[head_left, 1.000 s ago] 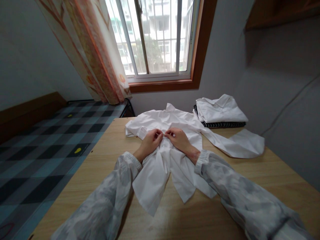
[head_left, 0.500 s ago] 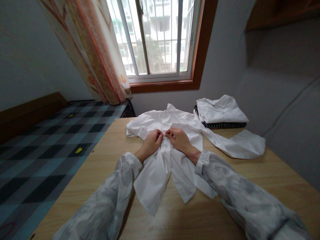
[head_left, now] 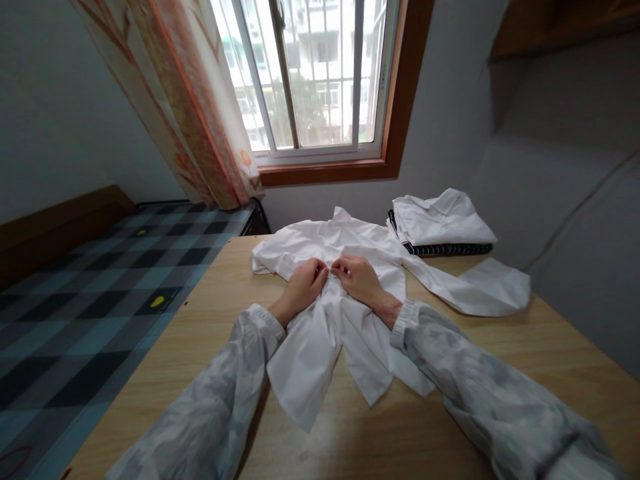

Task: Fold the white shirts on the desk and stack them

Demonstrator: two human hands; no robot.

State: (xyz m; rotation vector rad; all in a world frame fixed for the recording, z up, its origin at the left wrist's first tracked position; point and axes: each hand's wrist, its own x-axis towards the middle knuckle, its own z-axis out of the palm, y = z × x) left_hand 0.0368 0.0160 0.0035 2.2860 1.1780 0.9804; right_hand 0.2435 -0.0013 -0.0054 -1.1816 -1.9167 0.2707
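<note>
A white shirt lies spread on the wooden table, its collar toward the window and one sleeve stretched out to the right. The lower front falls in folds with split hems toward me. My left hand pinches the front edge near the shirt's middle. Close beside it, my right hand pinches the same area from the right, fingertips almost touching the left ones. Any button between the fingers is too small to make out.
Folded white clothing rests on a dark striped item at the table's back right. A bed with a checked cover stands left. Behind the table are a curtain and a window.
</note>
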